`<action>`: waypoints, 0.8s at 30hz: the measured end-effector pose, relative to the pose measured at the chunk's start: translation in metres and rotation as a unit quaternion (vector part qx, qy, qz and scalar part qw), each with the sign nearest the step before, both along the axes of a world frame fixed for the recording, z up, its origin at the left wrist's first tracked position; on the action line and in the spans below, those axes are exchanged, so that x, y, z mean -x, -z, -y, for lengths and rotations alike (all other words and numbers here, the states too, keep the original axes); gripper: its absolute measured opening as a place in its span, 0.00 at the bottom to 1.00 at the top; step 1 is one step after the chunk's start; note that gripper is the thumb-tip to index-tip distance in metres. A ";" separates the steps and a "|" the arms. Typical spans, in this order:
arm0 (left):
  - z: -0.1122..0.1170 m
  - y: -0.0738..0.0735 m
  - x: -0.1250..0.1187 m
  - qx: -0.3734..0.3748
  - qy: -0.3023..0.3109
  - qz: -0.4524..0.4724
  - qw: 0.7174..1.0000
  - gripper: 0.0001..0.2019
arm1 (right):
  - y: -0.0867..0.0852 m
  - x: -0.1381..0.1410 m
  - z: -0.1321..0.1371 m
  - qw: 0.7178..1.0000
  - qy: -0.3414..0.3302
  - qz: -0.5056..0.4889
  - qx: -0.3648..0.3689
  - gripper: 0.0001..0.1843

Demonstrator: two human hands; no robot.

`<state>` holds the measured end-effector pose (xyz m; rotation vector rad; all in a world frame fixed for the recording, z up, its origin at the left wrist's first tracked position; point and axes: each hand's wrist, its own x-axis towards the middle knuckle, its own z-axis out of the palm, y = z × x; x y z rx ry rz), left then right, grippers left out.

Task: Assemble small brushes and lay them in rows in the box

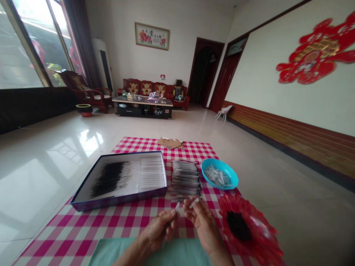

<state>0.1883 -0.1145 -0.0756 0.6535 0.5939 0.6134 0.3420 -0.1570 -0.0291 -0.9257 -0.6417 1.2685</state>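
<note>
Across the near middle of the checked cloth (63, 238), both hands meet above a pale green mat (111, 249), angled toward each other. The left hand (163, 226) is mostly closed, thumb and forefinger pinching a slim translucent tube (178, 206) whose end points up and away; gripping it low seems to leave that end free. The right hand (200, 218), just beside it, is loosely curled, its fingertips closed about a small white piece (194, 203); blur hides the piece's exact shape.

Just beyond the hands lies a stack of dark-ended sticks (185, 177), laid parallel, probably to keep them orderly. On the left, a shallow box (120, 202) holds dark rods (108, 179) and white rods (151, 173) in separate rows, a gap between them apparently keeping the kinds apart. On the right, within easy reach, a blue bowl (235, 180) contains loose whitish pieces (217, 175), and nearer, a red petal-edged dish (262, 225) gathers small black parts (237, 224), whose rims likely stop them scattering.
</note>
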 end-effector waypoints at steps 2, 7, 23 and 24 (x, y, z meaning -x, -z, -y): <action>-0.004 0.004 0.000 0.013 0.000 0.018 1.000 0.17 | -0.002 -0.003 0.003 0.995 -0.005 0.094 0.019 0.15; -0.005 0.011 0.003 0.005 0.022 0.035 0.999 0.13 | -0.023 -0.047 0.016 0.944 0.034 0.327 0.035 0.21; -0.005 0.006 0.001 0.014 0.020 0.039 0.999 0.13 | -0.005 -0.173 0.019 0.654 0.176 0.733 0.063 0.18; -0.005 0.006 0.001 0.012 0.019 0.038 0.999 0.13 | -0.008 -0.172 0.007 0.644 0.168 0.745 0.046 0.18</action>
